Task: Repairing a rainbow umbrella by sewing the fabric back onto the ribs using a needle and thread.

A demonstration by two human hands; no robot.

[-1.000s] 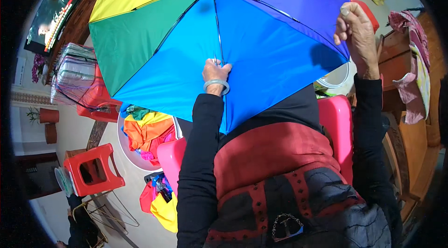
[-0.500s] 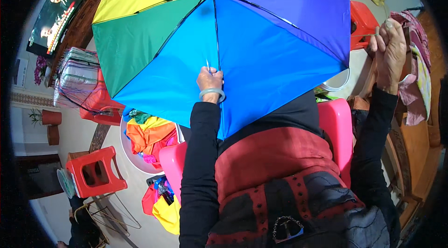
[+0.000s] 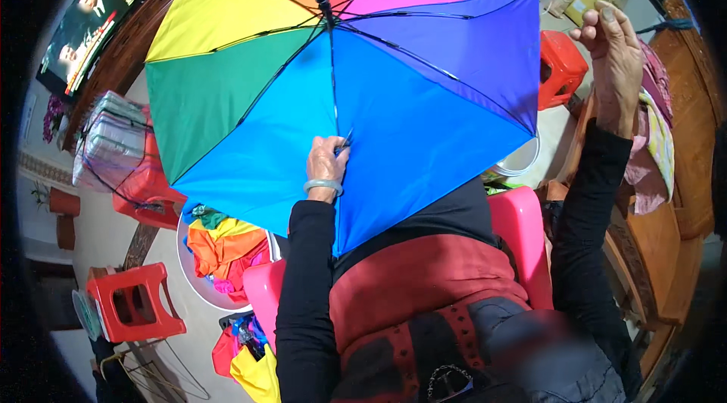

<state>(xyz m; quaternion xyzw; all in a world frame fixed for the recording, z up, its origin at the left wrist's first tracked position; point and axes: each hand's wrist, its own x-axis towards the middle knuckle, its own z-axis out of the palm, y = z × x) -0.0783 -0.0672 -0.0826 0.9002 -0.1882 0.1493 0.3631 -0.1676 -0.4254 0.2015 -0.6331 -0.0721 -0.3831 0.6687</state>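
Observation:
A rainbow-coloured umbrella [image 3: 424, 138] lies spread over my lap, its inner side with black ribs facing me. My left hand [image 3: 326, 163], a pale bangle at its wrist, is closed around a rib and the fabric along a seam between blue panels. A small dark, pointed piece sticks out past its fingers; its kind is unclear. Off to the right, away from the umbrella, my right hand [image 3: 616, 58] is raised with thumb and fingertips pinched together. What sits in that pinch is too small to make out.
A white basin [image 3: 184, 255] of colourful folded fabric stands at left, more fabric [image 3: 256, 373] below it. Red stools [image 3: 136, 301] stand around, one under a wrapped bundle [image 3: 113, 142]. A pink chair [image 3: 522, 232] surrounds me. Wooden furniture [image 3: 681, 138] is at right.
My right hand has risen, its fingers now turned upward. My left hand keeps its grip on the rib. The whole view has shifted, so the umbrella sits lower and farther left.

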